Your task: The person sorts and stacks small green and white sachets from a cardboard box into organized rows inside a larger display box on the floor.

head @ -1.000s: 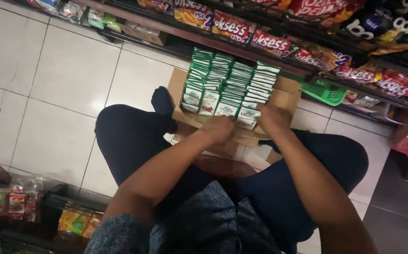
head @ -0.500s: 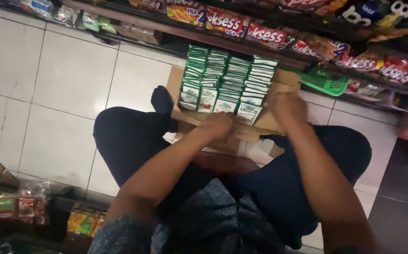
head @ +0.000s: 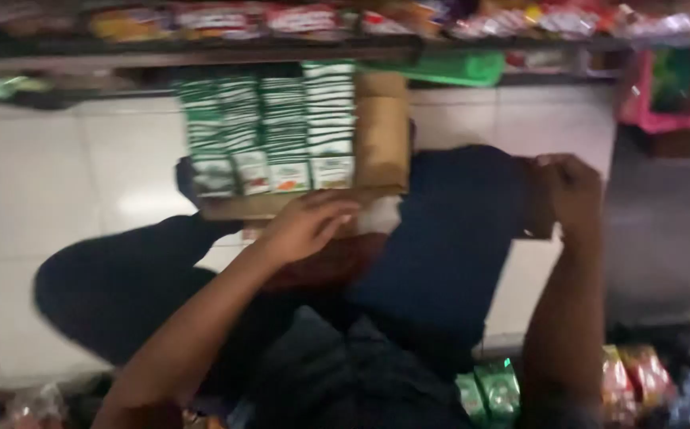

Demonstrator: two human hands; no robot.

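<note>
Head view, blurred by motion. Cardboard box sits on white tiled floor, just below a shelf of snack packs; rows of green-and-white packets fill it. Left hand lies at the box's near edge, fingers loosely curled, nothing visibly held. Right hand is out to the right beside the knee, fingers bent; whether it grips anything cannot be told.
</note>
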